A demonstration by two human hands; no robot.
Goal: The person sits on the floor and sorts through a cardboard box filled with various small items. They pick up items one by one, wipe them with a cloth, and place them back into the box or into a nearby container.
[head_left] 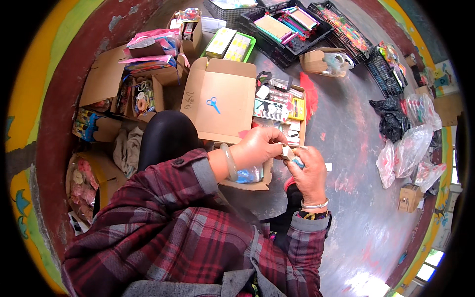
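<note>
Between the left hand [257, 144] and the right hand [309, 169] is a small pale packet [287, 151], above the floor [366, 213] and just right of the near cardboard box [267, 179]. The left grip pinches its left end with bent fingertips; the right grip is curled tight about its right, nearer end, so both hands are on it and neither is clearly closer. As far as the fingers let one judge, its long axis slopes from far left to near right. The white part looks flat and creased like paper; a bluish patch shows by the right grip, its material too small to tell. In the near box, left of the packet, lies glossy, crumpled bluish plastic [247, 174]. Farther off and to the left, a wide, matt brown cardboard panel [230, 86] carries smooth blue scissors [214, 105], handles to the far side. Right of that panel, a shallow carton [303, 128] holds flat, boxy packages, and well to the right lie thin, wrinkled clear bags [412, 148] on the smooth grey floor, scuffed with red.
</note>
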